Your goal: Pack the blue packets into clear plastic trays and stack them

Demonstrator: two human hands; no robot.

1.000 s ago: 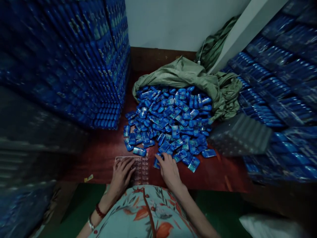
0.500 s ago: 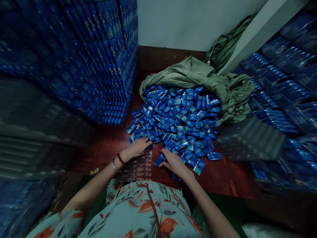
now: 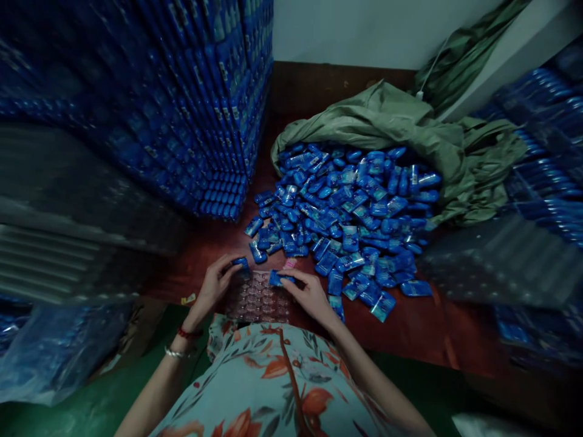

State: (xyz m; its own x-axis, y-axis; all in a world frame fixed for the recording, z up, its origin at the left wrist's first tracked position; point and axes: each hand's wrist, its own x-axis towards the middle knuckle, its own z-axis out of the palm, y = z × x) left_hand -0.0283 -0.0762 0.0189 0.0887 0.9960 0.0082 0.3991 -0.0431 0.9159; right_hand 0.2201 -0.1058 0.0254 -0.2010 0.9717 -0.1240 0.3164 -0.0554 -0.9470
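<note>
A clear plastic tray point(image 3: 255, 300) with rows of small pockets lies at the near edge of the red-brown table point(image 3: 410, 328). My left hand point(image 3: 214, 285) holds a small blue packet point(image 3: 240, 263) at the tray's far left corner. My right hand point(image 3: 310, 294) pinches another blue packet point(image 3: 276, 278) over the tray's far right part. Just beyond the tray spreads a big heap of the same blue packets point(image 3: 346, 212), spilling out of an olive-green cloth sack point(image 3: 387, 118).
A tall stack of filled blue trays point(image 3: 182, 103) rises on the left, with grey empty trays point(image 3: 68, 212) in front of it. More blue stacks point(image 3: 542, 152) and clear trays point(image 3: 501, 261) stand on the right. A clear plastic bag point(image 3: 54, 352) hangs at lower left over green floor.
Both hands reached into the heap, then drew back to the tray, each now with a blue packet. The view has shifted, so the heap sits further right.
</note>
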